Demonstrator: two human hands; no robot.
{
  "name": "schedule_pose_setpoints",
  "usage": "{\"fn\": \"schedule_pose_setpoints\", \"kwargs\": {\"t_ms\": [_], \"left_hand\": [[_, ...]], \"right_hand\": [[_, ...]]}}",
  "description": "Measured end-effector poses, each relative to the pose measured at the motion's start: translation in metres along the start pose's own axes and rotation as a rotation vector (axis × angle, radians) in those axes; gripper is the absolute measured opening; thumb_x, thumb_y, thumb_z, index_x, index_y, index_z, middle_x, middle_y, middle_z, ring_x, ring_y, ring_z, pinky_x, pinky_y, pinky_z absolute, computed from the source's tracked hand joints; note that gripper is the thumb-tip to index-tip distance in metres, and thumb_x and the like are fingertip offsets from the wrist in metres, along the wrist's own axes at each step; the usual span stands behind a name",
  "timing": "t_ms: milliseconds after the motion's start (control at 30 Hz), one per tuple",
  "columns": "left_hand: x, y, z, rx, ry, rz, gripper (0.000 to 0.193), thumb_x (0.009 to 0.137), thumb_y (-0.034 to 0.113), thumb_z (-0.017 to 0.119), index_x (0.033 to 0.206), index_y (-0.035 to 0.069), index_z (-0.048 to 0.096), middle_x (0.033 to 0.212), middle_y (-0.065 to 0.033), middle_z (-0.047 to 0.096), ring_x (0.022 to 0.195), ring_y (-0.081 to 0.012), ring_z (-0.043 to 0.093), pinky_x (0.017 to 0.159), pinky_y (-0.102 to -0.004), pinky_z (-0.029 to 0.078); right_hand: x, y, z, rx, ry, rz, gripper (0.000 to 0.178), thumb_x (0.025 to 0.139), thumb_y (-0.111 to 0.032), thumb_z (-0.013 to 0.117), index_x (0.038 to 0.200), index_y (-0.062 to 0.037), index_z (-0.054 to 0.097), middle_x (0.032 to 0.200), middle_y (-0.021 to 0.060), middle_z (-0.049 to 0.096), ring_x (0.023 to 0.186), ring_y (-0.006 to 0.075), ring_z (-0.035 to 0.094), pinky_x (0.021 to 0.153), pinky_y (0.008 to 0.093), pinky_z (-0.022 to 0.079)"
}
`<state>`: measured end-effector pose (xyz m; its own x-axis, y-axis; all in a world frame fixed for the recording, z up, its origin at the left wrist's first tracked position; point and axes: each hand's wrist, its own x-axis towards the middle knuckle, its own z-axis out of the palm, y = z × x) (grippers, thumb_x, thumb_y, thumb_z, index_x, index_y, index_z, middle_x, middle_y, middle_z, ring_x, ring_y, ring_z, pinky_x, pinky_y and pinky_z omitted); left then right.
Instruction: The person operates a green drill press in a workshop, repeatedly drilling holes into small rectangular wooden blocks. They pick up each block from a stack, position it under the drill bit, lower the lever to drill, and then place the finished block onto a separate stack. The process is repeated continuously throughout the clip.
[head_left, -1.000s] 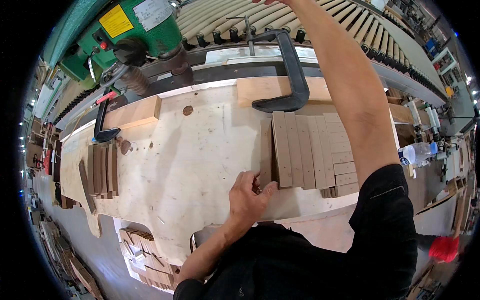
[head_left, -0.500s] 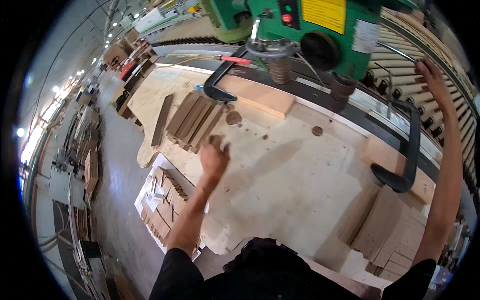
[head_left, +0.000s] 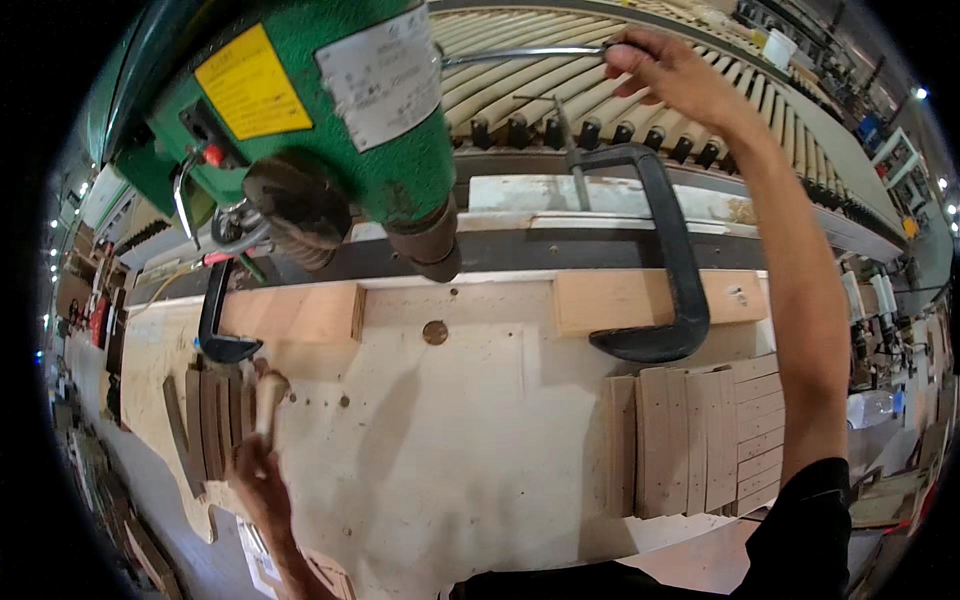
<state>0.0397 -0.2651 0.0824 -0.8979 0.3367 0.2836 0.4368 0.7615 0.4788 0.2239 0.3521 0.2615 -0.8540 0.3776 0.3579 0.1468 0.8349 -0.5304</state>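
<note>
My left hand (head_left: 262, 478), blurred by motion, is closed round the lower end of a pale, elongated piece (head_left: 268, 405) that looks like wood. It is at the right side of a stack of brown wooden strips (head_left: 212, 420) on the pale worktable (head_left: 440, 430). Up at the top right, my right hand (head_left: 665, 75) curls its fingers over the outer end of a metal lever (head_left: 530, 54). That lever runs out from a green drill press (head_left: 400, 170), whose dark chuck (head_left: 428, 245) hangs over the table's back edge.
Two black clamps (head_left: 672, 260) (head_left: 213, 305) press light wooden blocks (head_left: 590, 300) (head_left: 300, 312) along the back edge. Under my right forearm lies a larger stack of brown wooden pieces (head_left: 680, 435). A roller conveyor (head_left: 720, 110) runs behind the table.
My view has swung to the right. My left hand now holds the pale piece; before, it was beside the strips with nothing clearly in it. My right hand stays at the lever.
</note>
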Motion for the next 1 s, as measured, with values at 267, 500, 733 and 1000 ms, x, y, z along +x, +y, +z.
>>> {"fn": "schedule_pose_setpoints", "kwargs": {"t_ms": [267, 500, 733, 1000], "left_hand": [[0.001, 0.136, 0.108, -0.127, -0.351, 0.784, 0.041, 0.073, -0.006, 0.054, 0.113, 0.0, 0.06, 0.101, -0.0186, 0.064, 0.097, -0.0371, 0.058, 0.087, -0.0492, 0.045], [0.018, 0.179, 0.16, 0.019, -0.14, 0.744, 0.038, 0.077, 0.012, 0.057, 0.114, 0.002, 0.06, 0.113, -0.0204, 0.056, 0.107, -0.0341, 0.051, 0.096, -0.0468, 0.041], [-0.037, 0.19, 0.179, -0.089, -0.109, 0.652, 0.063, 0.081, 0.03, 0.065, 0.131, -0.006, 0.048, 0.133, -0.02, 0.045, 0.121, -0.0387, 0.043, 0.106, -0.0459, 0.036], [0.015, 0.196, 0.186, 0.017, -0.208, 0.478, 0.07, 0.085, 0.046, 0.061, 0.133, -0.003, 0.049, 0.143, -0.0195, 0.038, 0.14, -0.0384, 0.023, 0.117, -0.0469, 0.019]], "right_hand": [[0.002, 0.002, 0.003, 0.042, 0.017, 0.027, 0.051, 0.093, -0.058, 0.051, 0.115, -0.0122, 0.059, 0.103, 0.0021, 0.065, 0.095, 0.0143, 0.064, 0.079, 0.0305, 0.051], [-0.008, -0.027, 0.0, 0.115, -0.1, 0.168, 0.044, 0.101, -0.032, 0.045, 0.129, 0.001, 0.051, 0.114, 0.0161, 0.062, 0.101, 0.0262, 0.063, 0.083, 0.0372, 0.052], [0.01, 0.109, 0.03, -0.115, 0.199, 0.163, 0.079, 0.091, -0.067, 0.045, 0.147, -0.0113, 0.037, 0.113, 0.0124, 0.061, 0.094, 0.0214, 0.062, 0.078, 0.0389, 0.051], [0.002, 0.097, 0.026, -0.081, 0.182, 0.219, 0.077, 0.092, -0.066, 0.046, 0.147, -0.0126, 0.038, 0.113, 0.0104, 0.061, 0.095, 0.0196, 0.062, 0.078, 0.0361, 0.05]]}}
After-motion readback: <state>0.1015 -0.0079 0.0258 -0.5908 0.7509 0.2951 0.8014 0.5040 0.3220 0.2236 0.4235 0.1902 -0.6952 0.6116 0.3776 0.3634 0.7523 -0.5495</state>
